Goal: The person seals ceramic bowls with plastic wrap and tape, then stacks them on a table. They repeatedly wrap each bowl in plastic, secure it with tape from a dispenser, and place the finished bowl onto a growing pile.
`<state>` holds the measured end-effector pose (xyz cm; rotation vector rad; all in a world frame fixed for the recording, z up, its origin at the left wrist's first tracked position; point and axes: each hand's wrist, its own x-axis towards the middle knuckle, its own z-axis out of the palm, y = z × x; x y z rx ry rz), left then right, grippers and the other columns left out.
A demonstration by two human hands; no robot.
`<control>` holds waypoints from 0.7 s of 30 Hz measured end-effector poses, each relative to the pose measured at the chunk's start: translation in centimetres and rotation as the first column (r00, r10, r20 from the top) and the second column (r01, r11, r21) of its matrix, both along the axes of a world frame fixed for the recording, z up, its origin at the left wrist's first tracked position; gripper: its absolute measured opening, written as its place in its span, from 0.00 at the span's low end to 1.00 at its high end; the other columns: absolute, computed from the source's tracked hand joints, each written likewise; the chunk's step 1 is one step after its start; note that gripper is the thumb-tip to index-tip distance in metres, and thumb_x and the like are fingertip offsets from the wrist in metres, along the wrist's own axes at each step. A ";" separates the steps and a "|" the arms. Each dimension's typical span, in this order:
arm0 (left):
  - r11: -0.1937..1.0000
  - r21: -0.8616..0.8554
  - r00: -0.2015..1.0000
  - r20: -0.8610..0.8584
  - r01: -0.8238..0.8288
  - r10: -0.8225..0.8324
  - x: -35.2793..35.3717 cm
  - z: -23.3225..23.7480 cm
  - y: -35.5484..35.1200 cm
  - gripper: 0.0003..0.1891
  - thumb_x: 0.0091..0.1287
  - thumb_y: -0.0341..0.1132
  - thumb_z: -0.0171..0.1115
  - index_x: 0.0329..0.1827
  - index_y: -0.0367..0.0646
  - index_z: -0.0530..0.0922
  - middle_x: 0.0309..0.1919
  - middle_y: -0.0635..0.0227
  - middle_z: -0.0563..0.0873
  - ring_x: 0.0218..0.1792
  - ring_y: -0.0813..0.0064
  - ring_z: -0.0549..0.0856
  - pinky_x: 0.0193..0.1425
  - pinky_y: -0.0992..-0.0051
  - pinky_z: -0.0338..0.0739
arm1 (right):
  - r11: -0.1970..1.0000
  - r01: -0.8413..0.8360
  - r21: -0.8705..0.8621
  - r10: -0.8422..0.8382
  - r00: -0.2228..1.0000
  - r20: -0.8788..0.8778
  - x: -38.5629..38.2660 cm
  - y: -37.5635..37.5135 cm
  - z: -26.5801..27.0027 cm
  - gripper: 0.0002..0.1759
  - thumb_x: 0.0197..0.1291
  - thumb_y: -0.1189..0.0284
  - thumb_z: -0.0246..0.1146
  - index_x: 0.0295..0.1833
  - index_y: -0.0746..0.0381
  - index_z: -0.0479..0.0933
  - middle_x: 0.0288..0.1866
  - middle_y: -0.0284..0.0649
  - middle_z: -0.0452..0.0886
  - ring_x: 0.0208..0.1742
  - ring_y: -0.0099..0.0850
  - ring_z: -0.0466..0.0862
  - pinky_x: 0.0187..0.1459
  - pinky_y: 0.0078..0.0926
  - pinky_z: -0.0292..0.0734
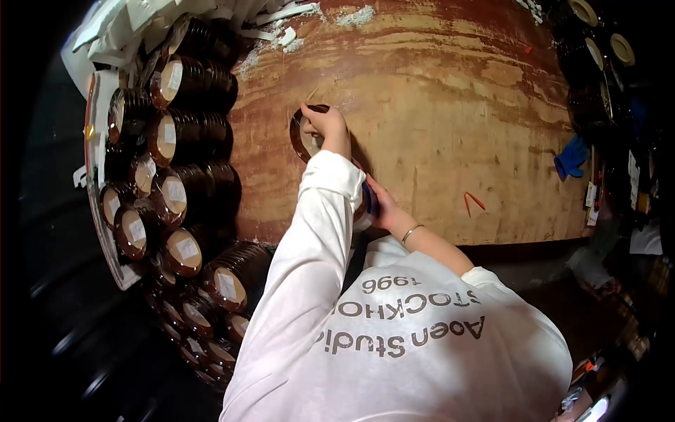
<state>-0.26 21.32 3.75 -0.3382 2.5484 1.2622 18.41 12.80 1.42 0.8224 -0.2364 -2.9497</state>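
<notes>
My left hand (329, 130) is closed on the rim of a round brown dish (298, 135), with its thumb and fingers at the top edge. The dish has a glossy dark rim and a beige middle, held tilted over the wooden table. Nearer my body, my right hand (382, 204) lies against a curved dark-blue and brown thing (370, 202), fingers along its side. My left sleeve hides most of that thing, so I cannot tell what it is.
Stacks of brown dishes (177, 193) with beige bases and white labels line the left side. Foam pieces (116, 24) lie at the back left. A red V-shaped strip (474, 204) and a blue glove (571, 157) rest on the wooden table (436, 141). More dishes (589, 98) stand right.
</notes>
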 end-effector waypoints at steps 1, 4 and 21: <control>0.997 0.070 0.999 0.003 0.033 -0.034 0.8 0.0 -0.2 0.33 0.54 0.30 0.59 0.64 0.52 0.56 0.56 0.49 0.53 0.51 0.57 0.65 0.54 0.69 0.61 | 1.000 0.010 -0.004 -0.009 0.996 0.091 -0.4 0.1 2.2 0.23 0.57 0.49 0.51 0.45 0.56 0.74 0.32 0.34 0.79 0.30 0.30 0.77 0.37 0.29 0.73; 0.957 0.220 0.968 0.118 0.191 -0.220 0.4 0.1 -0.3 0.29 0.56 0.35 0.60 0.61 0.50 0.61 0.53 0.51 0.59 0.48 0.62 0.69 0.51 0.68 0.66 | 0.997 0.073 -0.031 -0.071 0.996 0.061 0.4 -0.5 0.4 0.22 0.58 0.50 0.51 0.47 0.55 0.74 0.30 0.32 0.77 0.29 0.23 0.76 0.35 0.22 0.73; 0.023 -0.319 0.071 0.140 0.948 -0.988 -9.7 -0.3 -3.6 0.18 0.54 0.45 0.61 0.39 0.39 0.75 0.35 0.54 0.81 0.38 0.55 0.79 0.40 0.65 0.72 | 0.960 0.210 -0.185 -0.172 0.965 0.198 3.1 2.0 1.9 0.23 0.56 0.51 0.55 0.42 0.61 0.72 0.24 0.40 0.73 0.21 0.28 0.75 0.28 0.26 0.73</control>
